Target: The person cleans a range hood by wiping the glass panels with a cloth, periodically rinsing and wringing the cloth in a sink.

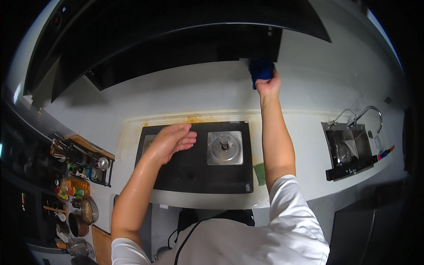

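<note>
My right hand (270, 84) is raised at the lower edge of the black range hood (198, 46), gripping a dark blue cloth (261, 70). The cloth is up against the hood's underside near its right end, in front of the white wall. Over the black gas cooktop (198, 177) hovers my left hand (175, 140), fingers apart and holding nothing. A square metal burner tray (225, 148) shows on the cooktop's right; the left one is mostly hidden behind my hand. Yellow-brown stains (193, 119) mark the counter behind the cooktop.
A green scouring pad (260, 174) lies right of the cooktop. Farther right is a steel sink (357, 145) with a chrome faucet (377, 116). At left stand a black rack (107, 172), an oil jug (76, 187), pots (88, 212) and a wooden cutting board (101, 243).
</note>
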Action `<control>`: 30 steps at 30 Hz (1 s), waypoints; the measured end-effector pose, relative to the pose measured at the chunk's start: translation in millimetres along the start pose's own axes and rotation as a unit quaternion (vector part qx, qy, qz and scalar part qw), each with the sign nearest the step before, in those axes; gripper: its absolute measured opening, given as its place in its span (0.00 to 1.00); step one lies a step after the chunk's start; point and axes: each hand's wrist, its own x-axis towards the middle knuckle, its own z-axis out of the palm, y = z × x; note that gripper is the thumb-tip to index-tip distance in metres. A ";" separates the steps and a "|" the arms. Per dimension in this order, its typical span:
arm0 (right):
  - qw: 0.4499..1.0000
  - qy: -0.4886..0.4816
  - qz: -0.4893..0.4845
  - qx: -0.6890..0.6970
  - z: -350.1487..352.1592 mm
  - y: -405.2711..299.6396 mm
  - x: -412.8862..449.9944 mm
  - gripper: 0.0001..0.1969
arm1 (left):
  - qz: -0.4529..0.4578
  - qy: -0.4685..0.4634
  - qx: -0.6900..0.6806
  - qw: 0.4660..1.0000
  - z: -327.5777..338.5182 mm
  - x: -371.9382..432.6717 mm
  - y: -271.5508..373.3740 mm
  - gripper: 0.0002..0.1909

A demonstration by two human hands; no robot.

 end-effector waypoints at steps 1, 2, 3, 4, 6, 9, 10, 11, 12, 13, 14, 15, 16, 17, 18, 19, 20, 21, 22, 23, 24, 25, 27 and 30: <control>0.999 -0.025 -0.041 0.011 5.9 18.0 13.7 0.22 | -0.004 0.000 -0.001 1.000 -16.4 -2.4 -9.9 0.24; 0.999 -0.029 -0.034 0.010 8.1 39.0 22.1 0.22 | -0.008 -0.002 -0.001 1.000 -34.1 -5.9 -22.3 0.24; 0.993 0.037 -0.102 -0.049 20.8 74.0 23.9 0.20 | -0.011 0.005 -0.004 1.000 -54.4 -8.9 -33.9 0.24; 0.975 0.104 -0.165 -0.110 32.0 108.5 19.6 0.19 | -0.014 0.014 -0.005 1.000 -71.7 -15.3 -42.5 0.23; 0.977 0.107 -0.139 -0.124 52.8 166.8 5.2 0.19 | -0.026 0.045 -0.004 0.999 -102.8 -19.9 -57.2 0.23; 0.983 0.055 -0.114 -0.137 78.9 267.9 -25.7 0.18 | -0.059 0.082 -0.006 0.995 -152.6 -24.1 -77.8 0.26; 0.985 0.050 -0.107 -0.129 83.1 306.5 -28.2 0.19 | -0.063 0.078 -0.009 0.995 -171.1 -26.0 -90.1 0.27; 0.987 0.045 -0.099 -0.120 88.0 345.6 -32.6 0.20 | -0.067 0.073 -0.011 0.995 -189.3 -28.6 -103.2 0.27; 0.986 0.057 -0.072 -0.139 96.7 389.8 -44.8 0.21 | -0.073 0.085 -0.037 0.993 -208.8 -35.2 -118.9 0.28; 0.984 0.068 -0.046 -0.157 106.7 433.2 -57.7 0.22 | -0.072 0.096 -0.044 0.992 -224.2 -44.5 -130.3 0.28; 0.988 0.070 -0.007 -0.135 106.3 476.7 -58.8 0.22 | -0.085 0.098 -0.058 0.990 -236.1 -52.1 -137.2 0.28; 0.991 0.069 0.029 -0.115 104.0 518.6 -54.7 0.23 | -0.096 0.098 -0.072 0.988 -246.2 -54.5 -142.7 0.28; 0.982 0.105 0.076 -0.141 111.3 558.9 -64.3 0.23 | -0.100 0.107 -0.067 0.987 -255.5 -64.7 -145.8 0.28; 0.969 0.139 0.123 -0.166 120.3 597.0 -75.5 0.24 | -0.095 0.117 -0.069 0.986 -268.2 -74.8 -154.2 0.28; 0.965 0.145 0.162 -0.145 125.5 630.8 -79.1 0.24 | -0.092 0.130 -0.090 0.983 -278.8 -82.6 -162.8 0.29; 0.959 0.153 0.205 -0.122 128.8 665.3 -86.7 0.24 | -0.090 0.148 -0.111 0.979 -290.7 -91.2 -172.1 0.29; 0.947 0.169 0.245 -0.117 130.4 694.3 -92.7 0.19 | -0.084 0.151 -0.108 0.979 -300.7 -95.8 -179.9 0.29; 0.937 0.187 0.272 -0.112 130.2 706.6 -85.5 0.15 | -0.089 0.154 -0.120 0.977 -306.3 -91.5 -184.2 0.30; 0.939 0.183 0.269 -0.108 127.7 716.8 -89.5 0.15 | -0.097 0.164 -0.132 0.973 -313.0 -94.8 -187.7 0.30; 0.935 0.165 0.296 -0.107 120.0 721.0 -92.5 0.15 | -0.095 0.159 -0.127 0.975 -319.4 -94.7 -189.7 0.30; 0.928 0.146 0.326 -0.110 116.3 721.8 -91.3 0.15 | -0.095 0.162 -0.128 0.974 -322.2 -91.7 -192.1 0.30; 0.930 0.144 0.320 -0.111 112.1 714.3 -79.5 0.15 | -0.096 0.161 -0.129 0.974 -323.9 -84.9 -193.4 0.30; 0.917 0.114 0.382 -0.023 91.5 685.1 -63.8 0.14 | -0.107 0.164 -0.128 0.972 -325.6 -72.5 -187.3 0.29; 0.918 0.039 0.394 -0.032 49.8 599.2 -41.5 0.17 | -0.117 0.155 -0.110 0.975 -313.4 -47.4 -172.1 0.28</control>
